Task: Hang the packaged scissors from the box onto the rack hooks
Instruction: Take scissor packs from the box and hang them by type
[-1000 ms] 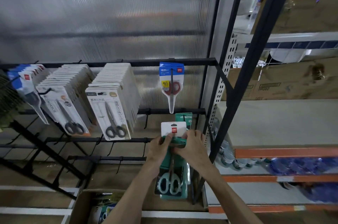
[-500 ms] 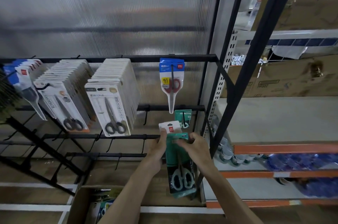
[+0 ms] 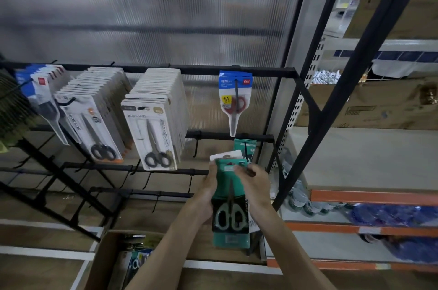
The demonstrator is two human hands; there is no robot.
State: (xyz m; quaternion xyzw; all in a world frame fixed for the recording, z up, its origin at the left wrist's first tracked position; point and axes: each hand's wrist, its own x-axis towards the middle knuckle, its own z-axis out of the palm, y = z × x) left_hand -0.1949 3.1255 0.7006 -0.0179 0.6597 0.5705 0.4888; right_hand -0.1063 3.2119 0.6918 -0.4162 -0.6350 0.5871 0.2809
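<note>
A stack of green packaged scissors (image 3: 231, 209) is held upright in front of the rack's second bar. My left hand (image 3: 208, 191) grips its left edge and my right hand (image 3: 254, 186) pinches its top right corner. A white-topped package (image 3: 226, 155) sticks up behind the stack. Just above, one green package (image 3: 244, 147) hangs on a hook (image 3: 246, 151) of the second bar. The cardboard box (image 3: 106, 259) with more scissor packages (image 3: 136, 261) lies at the bottom left.
On the top bar (image 3: 189, 68) hang a blue-topped red scissors package (image 3: 234, 100), two thick rows of white scissor cards (image 3: 154, 121) and blue-white packages (image 3: 40, 90). Bare hooks stick out of the lower bars (image 3: 147, 193). A black diagonal post (image 3: 336, 90) and orange-edged shelves (image 3: 374, 195) stand right.
The green stack in my hands has moved slightly up and right, nearer the hook under the second bar. My right hand's fingers have shifted onto the stack's top edge.
</note>
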